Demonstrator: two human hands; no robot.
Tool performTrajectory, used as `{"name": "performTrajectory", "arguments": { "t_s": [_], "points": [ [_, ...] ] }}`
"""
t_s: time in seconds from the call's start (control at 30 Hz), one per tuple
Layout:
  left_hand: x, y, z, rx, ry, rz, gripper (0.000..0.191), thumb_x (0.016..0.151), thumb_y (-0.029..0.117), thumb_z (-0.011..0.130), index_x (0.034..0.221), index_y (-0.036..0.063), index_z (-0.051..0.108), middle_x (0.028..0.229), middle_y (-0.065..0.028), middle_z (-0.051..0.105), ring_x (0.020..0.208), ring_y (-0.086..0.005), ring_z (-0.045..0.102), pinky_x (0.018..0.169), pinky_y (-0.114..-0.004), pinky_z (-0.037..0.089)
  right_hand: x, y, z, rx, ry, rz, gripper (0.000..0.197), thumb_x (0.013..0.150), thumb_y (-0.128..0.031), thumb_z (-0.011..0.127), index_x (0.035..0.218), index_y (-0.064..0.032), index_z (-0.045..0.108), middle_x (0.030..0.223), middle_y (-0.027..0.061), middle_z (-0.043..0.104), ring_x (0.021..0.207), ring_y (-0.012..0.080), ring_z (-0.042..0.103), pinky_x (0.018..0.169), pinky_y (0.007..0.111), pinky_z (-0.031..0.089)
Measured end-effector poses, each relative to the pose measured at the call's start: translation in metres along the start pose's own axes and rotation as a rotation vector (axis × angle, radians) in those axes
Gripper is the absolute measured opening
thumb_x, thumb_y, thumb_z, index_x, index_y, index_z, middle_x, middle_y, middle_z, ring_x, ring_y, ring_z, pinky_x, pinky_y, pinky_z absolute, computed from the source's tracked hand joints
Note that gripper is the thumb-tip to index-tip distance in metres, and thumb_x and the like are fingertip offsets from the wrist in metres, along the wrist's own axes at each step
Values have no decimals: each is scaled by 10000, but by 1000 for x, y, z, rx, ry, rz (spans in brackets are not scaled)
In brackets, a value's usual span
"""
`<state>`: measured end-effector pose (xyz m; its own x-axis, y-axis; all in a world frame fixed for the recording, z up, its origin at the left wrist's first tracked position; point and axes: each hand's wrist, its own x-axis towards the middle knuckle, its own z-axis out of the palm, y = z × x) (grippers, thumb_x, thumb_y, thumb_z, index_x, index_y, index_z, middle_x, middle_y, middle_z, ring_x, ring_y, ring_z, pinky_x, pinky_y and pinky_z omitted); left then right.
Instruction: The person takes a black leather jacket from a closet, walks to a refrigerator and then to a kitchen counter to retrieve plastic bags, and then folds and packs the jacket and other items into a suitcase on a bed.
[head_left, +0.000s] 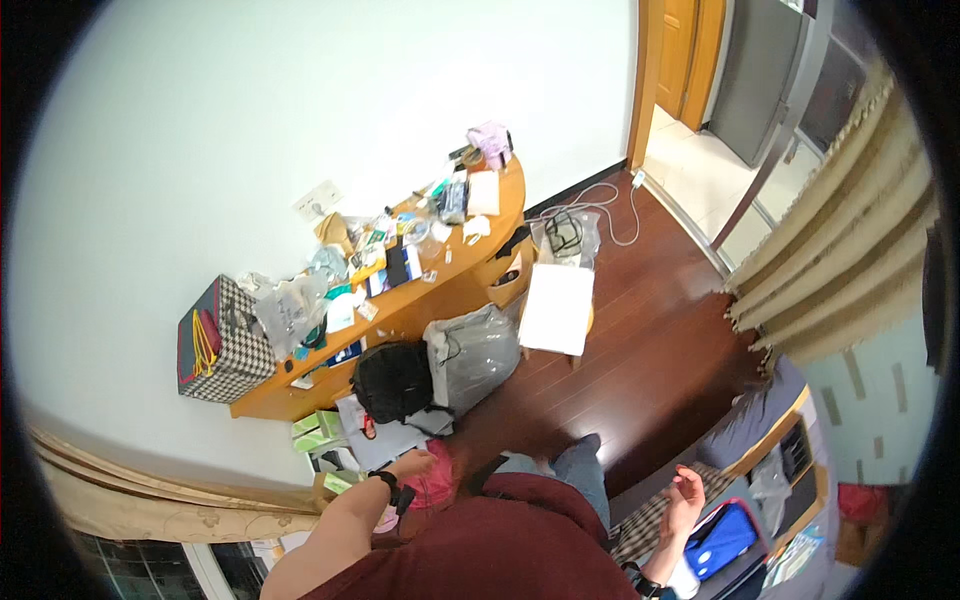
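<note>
My left hand (414, 465) hangs low over a bright pink bag (436, 484) on the floor, a dark band on its wrist; its fingers are too small and blurred to read. Raised on the right, my right hand (686, 496) has its fingers bent but apart, with nothing seen in them. Near it, at the lower right, a blue item (724, 540) lies in a box-like case with a red edge. A black backpack (394, 381) stands on the floor beyond my left hand, beside a clear plastic bag (472, 356).
Along the wall runs a curved wooden desk (457, 262) crowded with small items, a houndstooth fabric box (232, 341) at its end. A white board (557, 309) rests on a stool. A cable (616, 238) lies on the wood floor near a doorway. Beige curtains (832, 225) hang at the right.
</note>
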<state>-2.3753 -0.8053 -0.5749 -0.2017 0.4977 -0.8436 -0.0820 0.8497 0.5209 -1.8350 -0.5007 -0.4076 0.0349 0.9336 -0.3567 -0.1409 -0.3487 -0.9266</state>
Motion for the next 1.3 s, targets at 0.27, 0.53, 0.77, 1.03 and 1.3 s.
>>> {"name": "performTrajectory", "arguments": {
  "t_s": [0.27,0.53,0.77,1.03,1.3],
  "points": [
    [75,308,115,470,-136,184,425,983,317,527,1275,22,624,1263,-151,654,1161,-279,607,992,-370,471,232,-113,2,-76,-76,-84,505,671,194,490,1083,-47,656,1157,45,653,967,117,576,735,197,462],
    [264,519,127,626,-55,257,366,913,335,585,1157,91,708,1103,-160,718,1038,-335,673,927,-416,524,454,-217,64,-255,-103,-1,450,675,192,530,1035,-37,673,984,22,633,848,114,574,735,231,479],
    [378,826,137,685,-49,464,305,944,288,589,1124,68,700,1020,-148,732,942,-297,698,833,-390,543,615,-305,99,-170,-39,22,400,700,187,571,1021,-30,669,919,12,639,809,98,581,722,221,463],
    [515,1095,147,738,-99,513,331,950,332,606,1152,81,684,975,-130,725,860,-262,693,762,-362,540,840,-378,152,-218,-65,56,304,784,131,544,1000,-31,683,933,-7,654,810,81,582,733,235,476],
    [563,1339,189,451,-146,393,324,969,241,622,1215,34,663,1018,-81,728,952,-157,670,858,-296,523,1093,-505,254,-158,-300,49,293,808,10,602,1089,-35,669,897,-11,639,792,67,569,726,238,481]
  ]
}}
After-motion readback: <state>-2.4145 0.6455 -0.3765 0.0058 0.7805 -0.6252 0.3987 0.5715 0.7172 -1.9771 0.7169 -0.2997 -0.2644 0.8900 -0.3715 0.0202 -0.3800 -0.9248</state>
